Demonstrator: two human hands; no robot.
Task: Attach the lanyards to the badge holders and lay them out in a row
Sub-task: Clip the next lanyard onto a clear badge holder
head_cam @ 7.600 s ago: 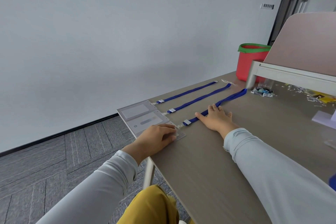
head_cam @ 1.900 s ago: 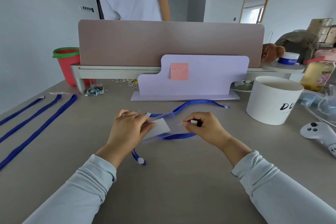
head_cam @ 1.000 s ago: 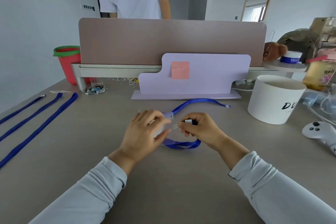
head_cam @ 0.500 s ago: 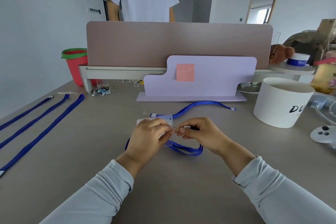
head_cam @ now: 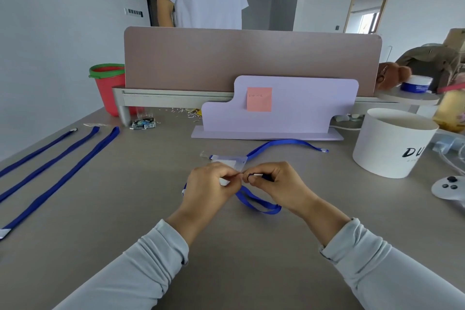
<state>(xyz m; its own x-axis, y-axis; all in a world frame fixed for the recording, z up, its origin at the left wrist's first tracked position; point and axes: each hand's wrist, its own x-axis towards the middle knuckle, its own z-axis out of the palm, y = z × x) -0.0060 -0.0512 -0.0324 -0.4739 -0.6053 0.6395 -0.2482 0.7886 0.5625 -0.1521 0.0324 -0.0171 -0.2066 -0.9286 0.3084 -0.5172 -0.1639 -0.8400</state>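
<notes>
Blue was the lanyard (head_cam: pixel 259 205); my right hand (head_cam: pixel 275 185) pinched its clip (head_cam: pixel 256 175), pointing left to the clear badge holder (head_cam: pixel 229 160), pinched by my left hand (head_cam: pixel 210 190) just beside.

Light: was bright and even.
Shadows: lay faint on the desk (head_cam: pixel 105 229).
Edges: were bowed, slightly soft.

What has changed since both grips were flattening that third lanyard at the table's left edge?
Both moved to the table's middle. The left grip now pinches another badge holder, the right grip pinches the clip of a fourth blue lanyard, and in the last two seconds they drew together until holder and clip nearly touch. The three laid-out lanyards stayed in their row.
</notes>
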